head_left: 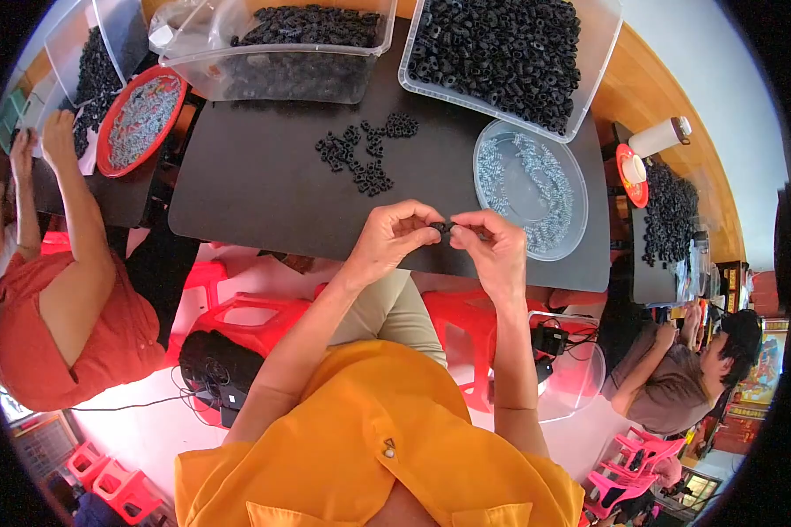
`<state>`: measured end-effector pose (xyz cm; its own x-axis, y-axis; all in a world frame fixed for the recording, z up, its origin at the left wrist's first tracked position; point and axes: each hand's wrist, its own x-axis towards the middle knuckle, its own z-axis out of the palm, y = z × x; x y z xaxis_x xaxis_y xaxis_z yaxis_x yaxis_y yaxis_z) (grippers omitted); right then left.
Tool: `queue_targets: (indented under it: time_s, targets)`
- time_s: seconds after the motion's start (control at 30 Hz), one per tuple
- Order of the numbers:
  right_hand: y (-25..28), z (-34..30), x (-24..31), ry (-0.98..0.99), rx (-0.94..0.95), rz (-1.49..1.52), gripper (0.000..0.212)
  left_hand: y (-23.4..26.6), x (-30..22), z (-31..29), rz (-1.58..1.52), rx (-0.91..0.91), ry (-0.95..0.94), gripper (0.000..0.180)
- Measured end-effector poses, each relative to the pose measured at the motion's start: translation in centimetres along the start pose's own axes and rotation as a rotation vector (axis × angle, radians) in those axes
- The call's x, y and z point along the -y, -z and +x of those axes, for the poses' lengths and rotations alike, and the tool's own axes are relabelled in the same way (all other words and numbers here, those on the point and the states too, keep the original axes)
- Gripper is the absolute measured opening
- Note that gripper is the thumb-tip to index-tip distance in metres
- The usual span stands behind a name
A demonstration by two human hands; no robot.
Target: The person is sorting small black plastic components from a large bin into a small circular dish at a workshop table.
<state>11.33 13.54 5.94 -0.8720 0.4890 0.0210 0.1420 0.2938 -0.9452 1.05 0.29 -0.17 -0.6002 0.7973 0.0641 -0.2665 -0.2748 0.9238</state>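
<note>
Over the near edge of the dark table [237, 167], my left hand [394, 235] and my right hand [494, 249] meet, fingertips pinched. Between them is a small black plastic part [444, 230], mostly covered by the fingers; both hands grip it. Beyond my hands lies a loose group of small black ring-like parts [373, 180]. To the right of my right hand stands a round clear plastic tray [580, 189] with many small shiny metal pieces [549, 176] spread around it.
Two clear bins [272, 61] [501, 61] heaped with black parts stand at the far side. At left, a person in red [79, 307] works beside a red tray [105, 158] of metal pieces. At right sits another person [677, 378]. Red stools [255, 312] stand below the table.
</note>
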Motion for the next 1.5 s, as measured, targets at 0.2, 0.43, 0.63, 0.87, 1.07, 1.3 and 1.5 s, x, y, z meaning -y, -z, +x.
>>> queue_targets:
  time_s: [0.2,0.43,0.63,0.87,1.07,1.3,1.5]
  targets:
    - [-0.5,-0.3,0.4,0.093,-0.037,-0.124,0.011,-0.1,-0.1,-0.1,0.034,-0.014,0.015,0.015]
    - [-1.5,-0.6,-0.4,0.278,-0.074,-0.312,0.010,-0.4,0.6,-0.2,0.037,-0.044,-0.023,0.013]
    - [-2.0,-0.3,-0.7,0.327,-0.078,-0.438,0.010,-0.7,0.5,-0.4,0.197,-0.093,-0.083,0.013]
    - [-2.2,-0.2,-0.8,0.345,-0.095,-0.489,0.009,-1.9,0.0,-0.3,0.378,-0.201,-0.124,0.012]
    - [-2.7,-0.4,0.1,0.581,-0.143,-0.659,0.025,-2.3,-0.3,0.0,0.393,-0.275,-0.064,0.011]
    - [-1.6,0.0,0.0,0.652,0.077,-0.850,0.032,-2.0,-0.2,0.4,0.406,-0.227,-0.028,0.010]
    - [-1.9,0.3,0.4,0.662,0.099,-0.858,0.028,-1.8,0.1,0.6,0.414,-0.248,-0.014,0.011]
